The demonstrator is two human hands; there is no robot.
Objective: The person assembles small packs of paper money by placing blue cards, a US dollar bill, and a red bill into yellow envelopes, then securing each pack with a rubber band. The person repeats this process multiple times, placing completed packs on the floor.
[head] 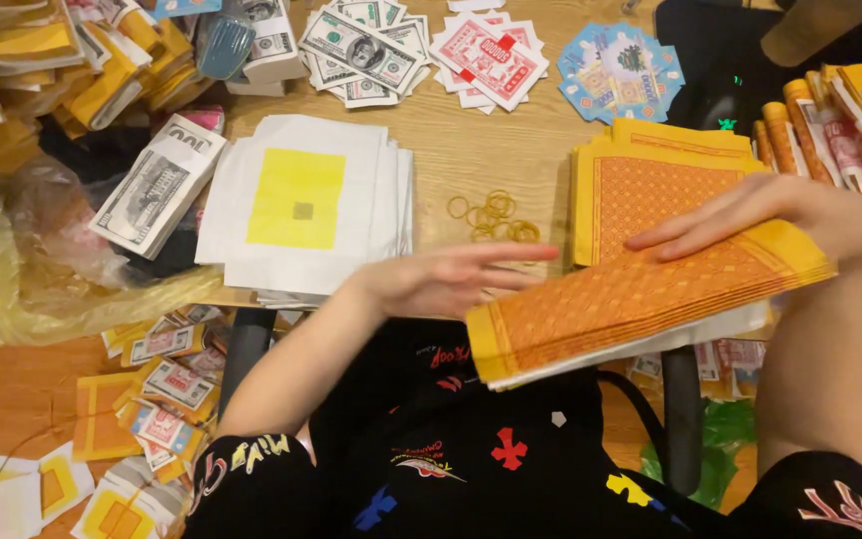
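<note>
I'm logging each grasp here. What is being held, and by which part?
The right hand lies on the far long edge of an orange paper stack; the left hand meets its left end.
</note>
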